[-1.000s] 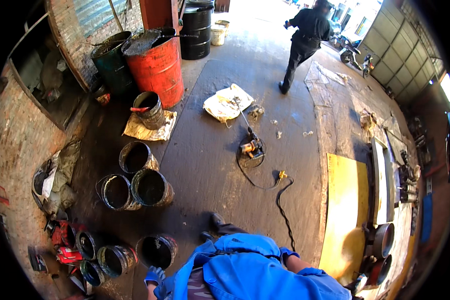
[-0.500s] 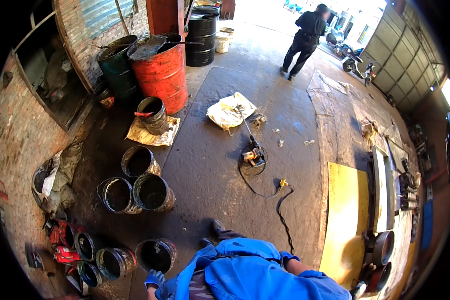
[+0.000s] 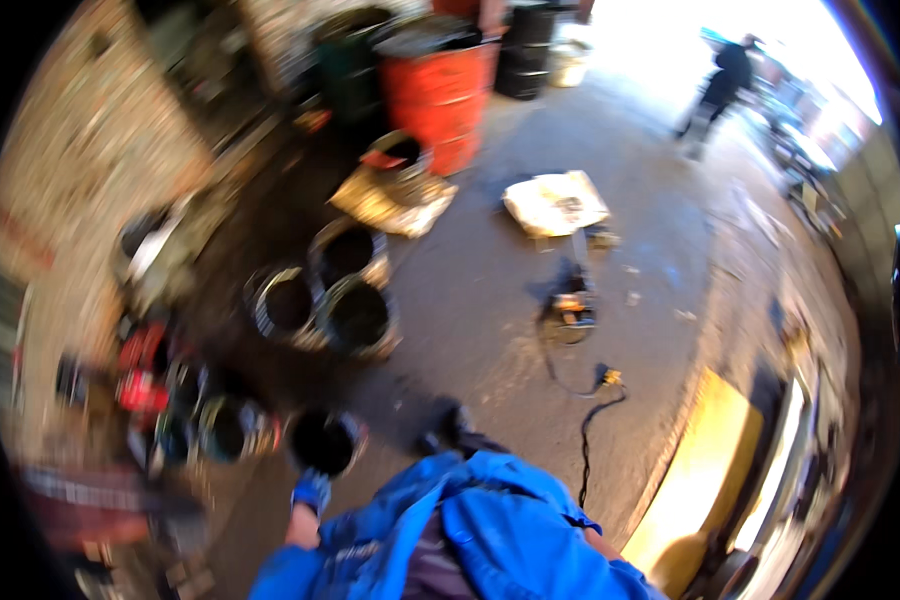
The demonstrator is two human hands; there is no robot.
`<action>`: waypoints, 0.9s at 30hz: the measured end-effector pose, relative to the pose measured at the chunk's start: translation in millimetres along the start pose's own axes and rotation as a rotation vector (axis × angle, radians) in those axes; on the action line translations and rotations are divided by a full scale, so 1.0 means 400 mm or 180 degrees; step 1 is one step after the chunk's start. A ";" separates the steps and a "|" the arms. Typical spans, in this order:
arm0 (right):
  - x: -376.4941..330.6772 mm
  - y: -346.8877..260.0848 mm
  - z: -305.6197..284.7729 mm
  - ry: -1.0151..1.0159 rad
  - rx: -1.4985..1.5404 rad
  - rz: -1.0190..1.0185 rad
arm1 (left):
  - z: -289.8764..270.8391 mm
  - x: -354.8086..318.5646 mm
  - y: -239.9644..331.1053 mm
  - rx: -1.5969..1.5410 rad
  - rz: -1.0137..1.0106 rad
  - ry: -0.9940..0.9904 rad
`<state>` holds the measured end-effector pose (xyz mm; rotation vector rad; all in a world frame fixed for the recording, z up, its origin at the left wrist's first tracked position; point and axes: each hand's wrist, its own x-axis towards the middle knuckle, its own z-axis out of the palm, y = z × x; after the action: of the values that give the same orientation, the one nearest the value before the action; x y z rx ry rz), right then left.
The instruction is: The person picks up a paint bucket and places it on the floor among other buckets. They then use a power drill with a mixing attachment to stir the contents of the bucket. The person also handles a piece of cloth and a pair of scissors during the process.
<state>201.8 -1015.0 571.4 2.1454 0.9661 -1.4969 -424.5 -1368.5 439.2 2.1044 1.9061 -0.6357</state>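
My left hand [image 3: 312,490], in a blue glove, is at the near rim of a dark-filled bucket [image 3: 325,443]. Motion smears its fingers, so I cannot tell whether they touch or grip that rim. Of my right hand [image 3: 584,521], just a sliver of blue glove seems to show past the jacket; its fingers are hidden. Beyond my feet, a power mixer with an orange body [image 3: 574,308] lies on the floor, its shaft pointing toward a pale sack [image 3: 555,204]. Its cable runs to a yellow plug [image 3: 611,377], joined to a black cord [image 3: 585,450].
Several buckets [image 3: 360,318] stand left of centre, with others [image 3: 232,430] by the brick wall. A red drum [image 3: 435,105] and dark drums stand farther back. A yellow board [image 3: 705,470] lies at the right. One person [image 3: 725,80] is near the bright doorway.
The view has swung left and blurred, so the floor items sit farther right. My left hand has come forward to the near bucket. The distant person has moved farther off.
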 end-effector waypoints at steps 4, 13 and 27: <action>0.081 -0.019 -0.031 -0.0001 -0.0192 -0.0103 | -0.096 0.024 0.006 0.0449 0.0189 -0.0866; 0.132 -0.097 -0.099 -0.0068 -0.0693 -0.0203 | -0.067 0.012 0.127 -0.7992 -0.4505 0.0282; 0.167 -0.151 -0.148 -0.0253 -0.0895 -0.0288 | -0.237 0.011 0.153 -0.7763 -0.5305 0.0923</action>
<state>213.6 -913.1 538.2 1.8538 1.1814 -1.3816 -348.5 -1329.6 513.5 -0.9439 1.6269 1.3049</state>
